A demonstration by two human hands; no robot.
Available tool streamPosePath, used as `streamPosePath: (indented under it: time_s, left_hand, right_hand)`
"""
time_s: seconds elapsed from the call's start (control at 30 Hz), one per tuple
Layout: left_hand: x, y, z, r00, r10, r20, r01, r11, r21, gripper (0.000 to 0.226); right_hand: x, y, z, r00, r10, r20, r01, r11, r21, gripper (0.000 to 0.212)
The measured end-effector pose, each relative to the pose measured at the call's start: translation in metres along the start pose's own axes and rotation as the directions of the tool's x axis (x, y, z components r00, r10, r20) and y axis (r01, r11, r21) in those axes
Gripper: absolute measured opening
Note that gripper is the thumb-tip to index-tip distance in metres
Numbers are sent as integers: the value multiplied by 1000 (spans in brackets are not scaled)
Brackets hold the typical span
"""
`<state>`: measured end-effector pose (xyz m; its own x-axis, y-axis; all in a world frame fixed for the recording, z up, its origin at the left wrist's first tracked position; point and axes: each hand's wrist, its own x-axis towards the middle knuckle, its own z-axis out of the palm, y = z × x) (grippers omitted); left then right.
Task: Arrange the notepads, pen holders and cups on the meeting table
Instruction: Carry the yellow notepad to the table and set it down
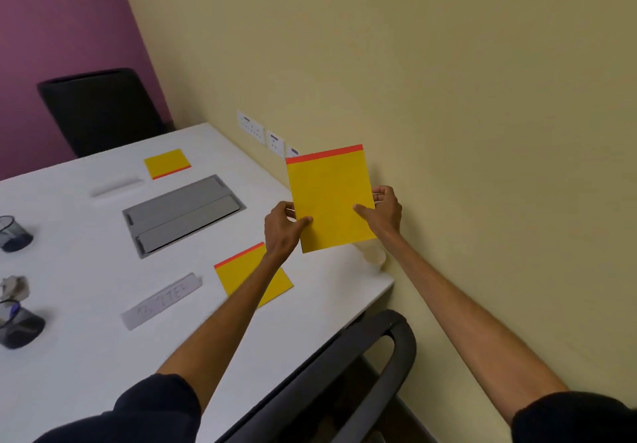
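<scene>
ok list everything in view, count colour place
notepads: three, yellow with red strip, one held, one near edge, one far end
pen holders: two, dark mesh, table's left side
cup: one, pale, table's right edge
crumpled paper: one, whitish, between pen holders
cable hatch: one, grey, table centre
plates: two, pale, tabletop
chairs: two, black, far end and near side
table: one, white, against beige wall
left grip: one, bare, on held notepad's left edge
right grip: one, bare, on its right edge
</scene>
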<state>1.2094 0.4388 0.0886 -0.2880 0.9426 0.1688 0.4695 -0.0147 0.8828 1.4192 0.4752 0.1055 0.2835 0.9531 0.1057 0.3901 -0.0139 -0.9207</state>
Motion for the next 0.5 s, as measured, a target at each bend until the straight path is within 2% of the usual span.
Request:
streamPosePath:
  time_s: [0.2, 0.33, 0.5]
  left_hand:
    - [19, -15, 26, 980, -174, -99, 175, 985, 6, 45]
    - [21, -28, 41, 952, -273, -142, 277, 961, 13, 42]
    - [21, -48, 51, 918, -357, -173, 368, 929, 36, 43]
  right_hand:
    - [53, 23, 27, 969, -17, 248, 25, 999, -29, 69]
    - [74, 39, 48, 914, -3, 406, 39, 996, -82, 78]
    - [85, 60, 72, 855, 23, 518, 49, 991, -125, 83]
